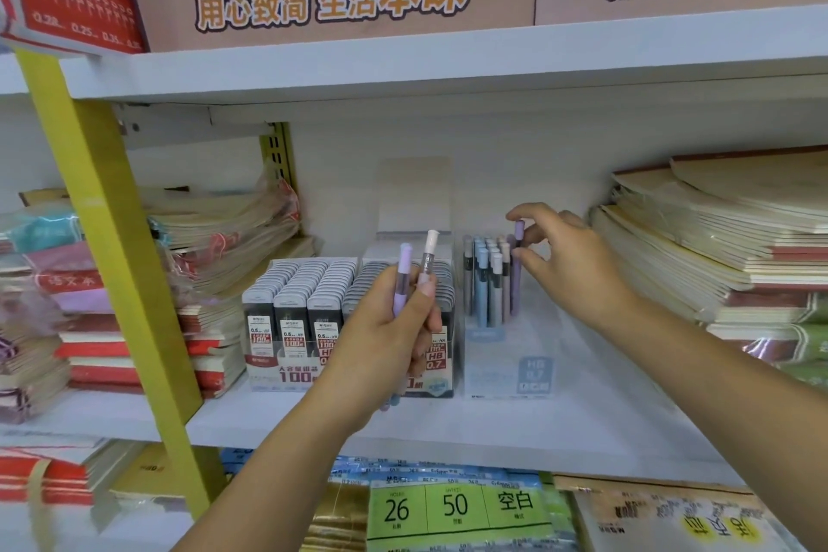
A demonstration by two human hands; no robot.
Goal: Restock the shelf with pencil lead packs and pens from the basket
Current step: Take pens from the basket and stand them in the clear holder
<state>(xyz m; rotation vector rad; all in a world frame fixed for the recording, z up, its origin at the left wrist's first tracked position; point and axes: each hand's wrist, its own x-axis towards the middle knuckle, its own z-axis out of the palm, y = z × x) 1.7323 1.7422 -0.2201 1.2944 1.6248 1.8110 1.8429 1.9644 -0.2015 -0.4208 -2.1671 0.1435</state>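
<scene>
We see the left hand (394,341) raised before the white shelf (582,412), its fingers curled round two pens (414,273), one lilac, one pale pink, both upright. The right hand (569,255) pinches the cap of a purple pen (518,247) between thumb and fingertips; it seems to stand at the right edge of the clear pen box (506,363). Just left sit the rows of pencil lead packs (309,296).
</scene>
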